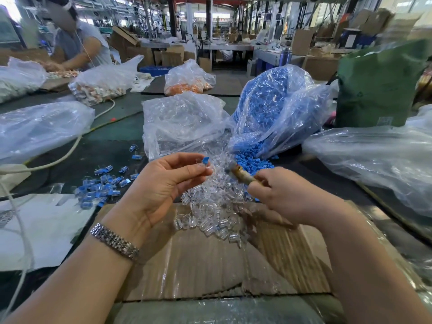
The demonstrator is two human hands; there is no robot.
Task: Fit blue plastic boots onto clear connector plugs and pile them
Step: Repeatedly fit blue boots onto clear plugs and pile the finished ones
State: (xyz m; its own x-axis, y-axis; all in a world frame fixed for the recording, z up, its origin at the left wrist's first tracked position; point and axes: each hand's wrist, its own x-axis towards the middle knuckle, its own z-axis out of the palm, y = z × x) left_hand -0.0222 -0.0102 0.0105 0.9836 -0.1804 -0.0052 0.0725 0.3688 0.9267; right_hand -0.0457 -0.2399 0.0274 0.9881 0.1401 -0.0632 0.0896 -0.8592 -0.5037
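2 bulging bags (184,122) (278,113) block the far side, loose clear plugs (210,206) between, bare cardboard (210,265) nearest.

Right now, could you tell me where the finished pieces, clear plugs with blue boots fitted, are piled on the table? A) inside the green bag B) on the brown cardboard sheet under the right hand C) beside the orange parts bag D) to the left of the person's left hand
D: the pile of clear plugs with blue boots lies on the dark table left of the left hand, next to white paper.
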